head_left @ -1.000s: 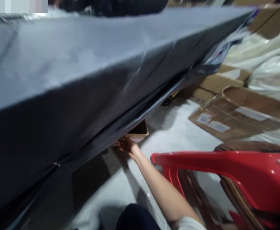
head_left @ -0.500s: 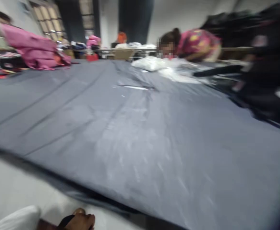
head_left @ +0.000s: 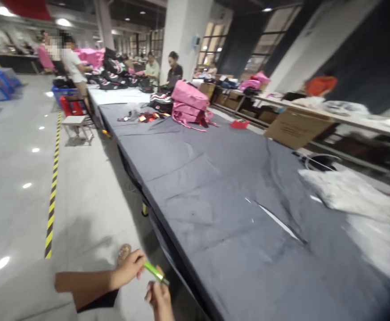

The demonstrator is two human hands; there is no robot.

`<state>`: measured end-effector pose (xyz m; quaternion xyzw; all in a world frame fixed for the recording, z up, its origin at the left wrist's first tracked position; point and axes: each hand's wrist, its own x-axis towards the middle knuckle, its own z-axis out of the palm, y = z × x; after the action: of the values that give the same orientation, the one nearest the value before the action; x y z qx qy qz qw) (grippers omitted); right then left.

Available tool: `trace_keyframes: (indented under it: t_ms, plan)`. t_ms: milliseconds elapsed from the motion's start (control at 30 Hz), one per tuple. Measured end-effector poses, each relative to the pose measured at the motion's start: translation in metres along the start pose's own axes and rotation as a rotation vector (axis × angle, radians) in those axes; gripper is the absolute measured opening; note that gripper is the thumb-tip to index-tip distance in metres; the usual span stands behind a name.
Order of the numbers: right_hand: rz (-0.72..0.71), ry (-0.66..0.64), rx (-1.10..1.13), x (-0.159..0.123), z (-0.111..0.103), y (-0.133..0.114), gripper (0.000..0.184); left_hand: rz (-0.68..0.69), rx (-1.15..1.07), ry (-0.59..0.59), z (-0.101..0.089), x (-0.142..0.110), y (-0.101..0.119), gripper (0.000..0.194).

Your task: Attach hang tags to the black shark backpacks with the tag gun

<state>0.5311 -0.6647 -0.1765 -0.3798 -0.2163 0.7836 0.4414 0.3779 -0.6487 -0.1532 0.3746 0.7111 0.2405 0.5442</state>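
Note:
My left hand (head_left: 129, 267) is at the bottom of the view, fingers closed on one end of a small green stick-like object (head_left: 155, 272). My right hand (head_left: 159, 298) comes up from the bottom edge and pinches the object's other, darker end. Both hands hover beside the near edge of a long table covered in grey cloth (head_left: 215, 191). I cannot tell exactly what the green object is.
Pink backpacks (head_left: 190, 104) lie further along the table, white plastic bags (head_left: 351, 196) at the right. A cardboard box (head_left: 297, 127) stands beyond. Several people work at the far end. A yellow-black floor stripe (head_left: 52, 196) runs along the shiny floor on the left.
The view swung up from under the table, where my right hand reached a box by a red chair, to the table top. Both hands now hold a green object.

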Motion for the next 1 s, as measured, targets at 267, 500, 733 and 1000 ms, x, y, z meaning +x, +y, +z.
trace_keyframes:
  t_ms: [267,500,733,1000]
  plan:
    - [-0.039,-0.211,-0.376,0.093,0.163,-0.083,0.043,0.394,0.056,-0.027,-0.162,-0.020,0.119,0.022]
    - [-0.025,-0.330,-0.511,0.196,0.307,-0.105,0.048,0.249,-0.044,0.035,-0.313,0.015,0.174,0.035]
    - [0.012,-0.484,-0.626,0.336,0.415,-0.133,0.044,0.195,-0.343,0.033,-0.419,0.099,0.217,0.045]
    - [0.012,-0.821,-0.524,0.546,0.572,-0.183,0.041,0.260,-0.458,0.438,-0.566,0.219,0.291,0.039]
